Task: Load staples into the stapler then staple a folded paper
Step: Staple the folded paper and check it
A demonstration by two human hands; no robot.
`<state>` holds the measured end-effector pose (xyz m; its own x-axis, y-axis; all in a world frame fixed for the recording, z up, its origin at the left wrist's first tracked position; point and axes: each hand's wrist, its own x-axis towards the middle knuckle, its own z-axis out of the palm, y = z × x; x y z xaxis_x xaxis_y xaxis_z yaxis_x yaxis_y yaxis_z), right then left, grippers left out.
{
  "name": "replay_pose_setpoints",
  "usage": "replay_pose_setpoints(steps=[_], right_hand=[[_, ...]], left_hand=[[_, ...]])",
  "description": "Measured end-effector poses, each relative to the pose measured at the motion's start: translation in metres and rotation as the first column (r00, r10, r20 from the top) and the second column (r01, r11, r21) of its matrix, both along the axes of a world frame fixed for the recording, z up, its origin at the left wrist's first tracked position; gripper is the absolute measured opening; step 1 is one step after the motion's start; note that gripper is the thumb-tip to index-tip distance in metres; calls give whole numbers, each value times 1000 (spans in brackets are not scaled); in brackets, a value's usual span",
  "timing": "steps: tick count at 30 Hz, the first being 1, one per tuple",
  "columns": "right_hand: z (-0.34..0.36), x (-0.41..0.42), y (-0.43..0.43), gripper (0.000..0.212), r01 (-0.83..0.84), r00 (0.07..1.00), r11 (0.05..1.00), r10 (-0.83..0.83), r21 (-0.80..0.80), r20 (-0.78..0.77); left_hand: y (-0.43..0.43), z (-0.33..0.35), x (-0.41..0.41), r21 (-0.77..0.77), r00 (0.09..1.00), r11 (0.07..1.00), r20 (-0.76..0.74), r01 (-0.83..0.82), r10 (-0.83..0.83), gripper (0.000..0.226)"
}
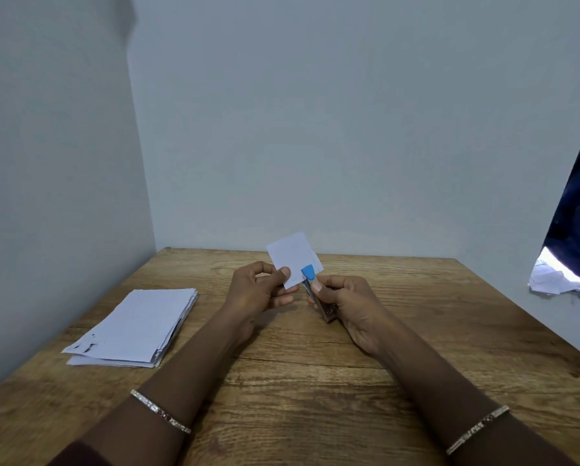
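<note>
While both forearms reach in from the bottom of the frame, the left hand (258, 292) pinches a small folded sheet of white paper (292, 255) between thumb and curled forefinger, holding it upright just above centre. The paper is smooth, roughly rectangular and tilted, and its lower right corner sits inside the mouth of a small stapler (308, 274). The stapler has a rounded blue plastic tip and a slim, shiny metal body with a dark rear end. The right hand (349, 304) wraps around that body, with the fingers curled beneath and the thumb pressed on top near the blue tip. Paper and stapler are both held off the brown wooden surface (315, 381), whose grain runs in long, wavy streaks.

At centre left of the frame a loose stack of white sheets (134, 326) lies flat on the surface, its edges uneven and slightly fanned. A thin, glittering metal bangle circles each wrist. Smooth, pale grey-blue walls meet in a corner at the upper left. At the right edge hangs dark blue cloth (577, 210), with crumpled white paper (550, 279) below it.
</note>
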<state>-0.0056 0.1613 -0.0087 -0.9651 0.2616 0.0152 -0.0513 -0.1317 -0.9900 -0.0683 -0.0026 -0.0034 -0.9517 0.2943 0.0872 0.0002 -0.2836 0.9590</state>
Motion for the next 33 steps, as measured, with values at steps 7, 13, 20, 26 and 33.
replay_pose_setpoints(steps=[7,13,20,26,33], right_hand=[[-1,0,0,24,14,1000,1000,-14,-15,-2],[-2,-2,0,21,59,998,998,-59,-22,16],[5,-6,-6,9,223,972,975,-221,-17,79],[5,-1,-8,8,251,965,968,-251,12,80],[2,4,-11,19,378,926,738,-306,559,-222]], left_hand=[[0,2,2,7,1000,1000,-3,14,-14,17],[1,2,5,13,999,999,-3,34,-34,16],[3,4,9,36,997,997,-2,72,-72,21],[3,3,9,37,997,996,-3,82,-82,20],[0,2,1,61,999,998,-5,-35,35,16]])
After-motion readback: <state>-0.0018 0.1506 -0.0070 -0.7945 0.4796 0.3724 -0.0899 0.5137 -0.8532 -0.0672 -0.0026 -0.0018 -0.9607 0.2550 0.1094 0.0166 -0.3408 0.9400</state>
